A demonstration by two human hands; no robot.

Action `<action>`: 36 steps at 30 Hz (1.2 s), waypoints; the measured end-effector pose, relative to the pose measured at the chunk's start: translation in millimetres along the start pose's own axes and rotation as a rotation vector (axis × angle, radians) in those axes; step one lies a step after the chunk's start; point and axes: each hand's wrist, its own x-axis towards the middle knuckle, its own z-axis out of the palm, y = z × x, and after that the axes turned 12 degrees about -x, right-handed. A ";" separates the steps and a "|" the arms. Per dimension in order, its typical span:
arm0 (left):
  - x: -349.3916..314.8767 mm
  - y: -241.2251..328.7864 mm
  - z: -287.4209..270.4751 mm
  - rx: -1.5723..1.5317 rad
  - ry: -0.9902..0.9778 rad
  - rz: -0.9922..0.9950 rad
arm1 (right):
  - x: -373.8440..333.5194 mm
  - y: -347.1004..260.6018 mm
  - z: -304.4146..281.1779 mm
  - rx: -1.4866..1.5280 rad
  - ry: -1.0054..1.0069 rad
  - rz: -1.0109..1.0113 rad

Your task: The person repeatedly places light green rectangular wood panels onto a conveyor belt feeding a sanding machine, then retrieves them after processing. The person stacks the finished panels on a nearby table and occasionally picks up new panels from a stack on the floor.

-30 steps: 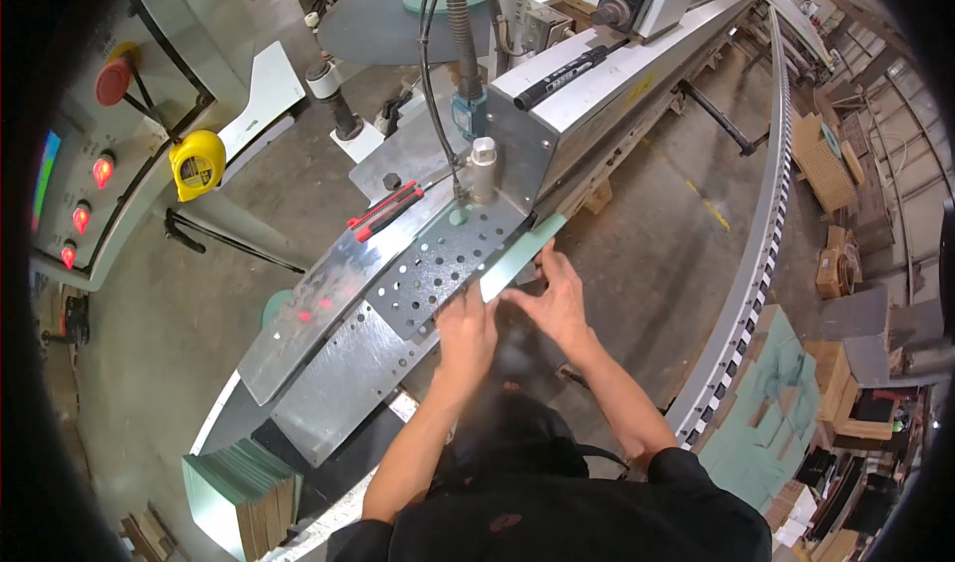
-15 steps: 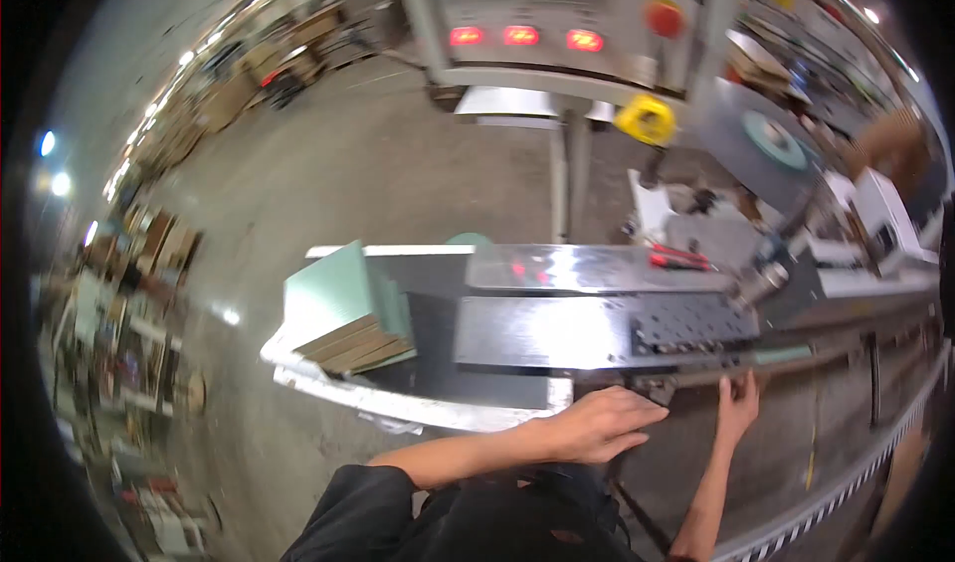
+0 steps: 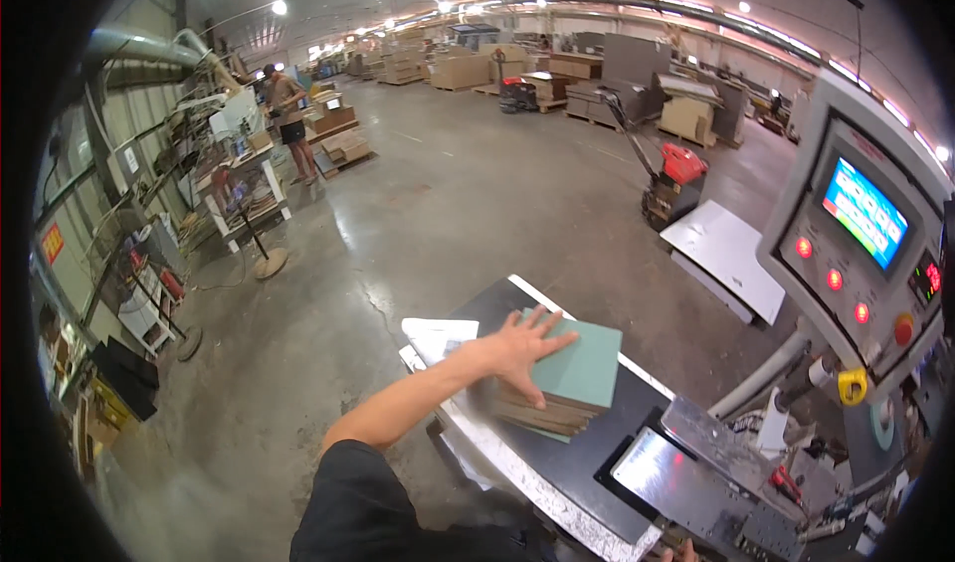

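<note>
A stack of pale green square panels [image 3: 587,368] with brown edges lies on the dark tabletop [image 3: 607,468]. My left hand [image 3: 517,351] rests on the stack's top left part, fingers spread over the green face and thumb toward the near edge. Just left of the stack lies a white paper sheet [image 3: 434,337]. Only a few fingertips of my right hand [image 3: 682,552] show at the bottom edge, close to the machine's shiny metal plate [image 3: 662,466]; its grip is hidden.
A control panel [image 3: 860,209] with a lit screen and red buttons stands at the right, above red-handled pliers [image 3: 785,481]. Beyond the table are a white board [image 3: 731,249] and a red pallet truck [image 3: 681,169]. Another person [image 3: 288,114] stands far left.
The view has swung left, toward the stack and the open floor. My left hand has gone from beside the metal plate onto the green panels. My right hand is now mostly out of frame.
</note>
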 end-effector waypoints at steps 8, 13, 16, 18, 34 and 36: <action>9.2 -6.6 -10.3 0.041 0.040 0.127 | -6.0 -51.3 14.6 0.074 -0.080 0.003; 13.4 -14.4 -10.3 -0.031 0.094 0.206 | -14.9 -68.8 20.0 -0.019 -0.061 0.054; 15.2 -15.8 -14.4 -0.101 0.108 0.238 | -21.1 -71.4 22.9 0.036 -0.061 0.108; 13.5 -11.4 -19.4 -0.119 0.096 0.249 | -23.6 -74.2 23.4 0.111 -0.069 0.159; 104.1 213.9 160.4 0.057 -0.128 0.729 | -32.3 -78.8 51.6 1.188 -0.101 0.403; 126.3 225.6 214.5 -0.050 -0.083 0.767 | -28.5 -23.1 76.9 0.369 -0.004 0.222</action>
